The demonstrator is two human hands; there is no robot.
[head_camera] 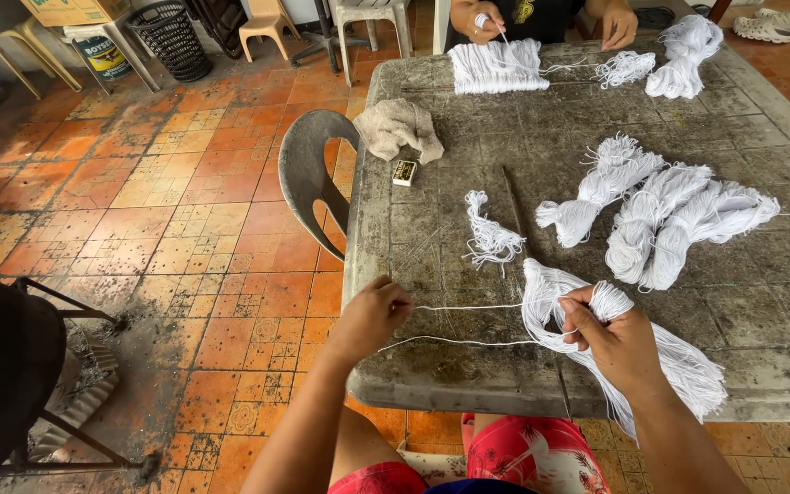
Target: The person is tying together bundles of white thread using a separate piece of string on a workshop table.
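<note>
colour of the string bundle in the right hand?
White: the thin-string bundle gripped by the right hand. Clearest in the head view.

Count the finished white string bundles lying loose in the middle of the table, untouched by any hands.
4: one small frayed bundle left of centre, one angled beside it, and two touching each other on the right. Overlap there could hide another.
</note>
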